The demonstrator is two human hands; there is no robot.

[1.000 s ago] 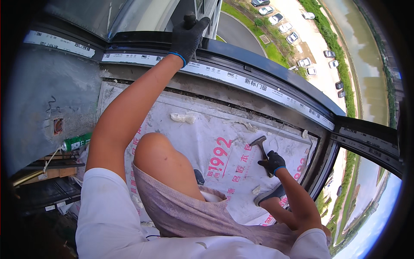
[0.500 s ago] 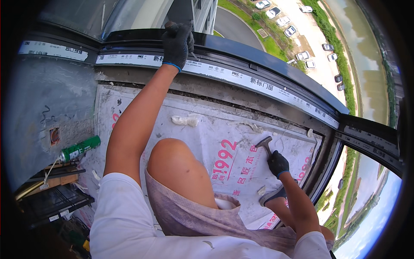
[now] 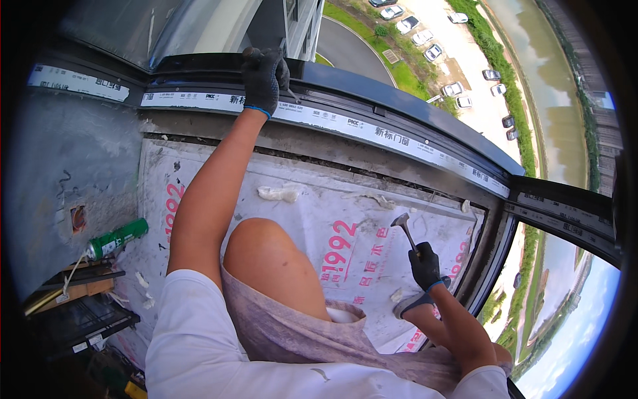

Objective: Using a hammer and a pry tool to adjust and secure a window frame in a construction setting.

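My left hand (image 3: 261,85), in a dark glove with a blue cuff, is closed at the dark window frame (image 3: 345,108). A thin grey metal tip (image 3: 291,95) sticks out beside it; most of what the fingers hold is hidden. My right hand (image 3: 425,267), gloved likewise, grips a hammer (image 3: 405,228) by its handle. The hammer's head is raised toward the window, above the printed white floor sheet (image 3: 306,266). A white strip of film with print (image 3: 392,136) runs along the frame's inner side.
Outside, far below, are parked cars (image 3: 423,38) and a river. Foam scraps (image 3: 279,193) lie on the sheet. To the left are a green spray can (image 3: 118,238) and stacked dark panels (image 3: 80,322) by the grey wall (image 3: 100,159). My knee (image 3: 266,249) is between my arms.
The whole view has shifted slightly. The hammer has turned a little, its head now more upright, with my right hand still around it. My left hand stays at the frame.
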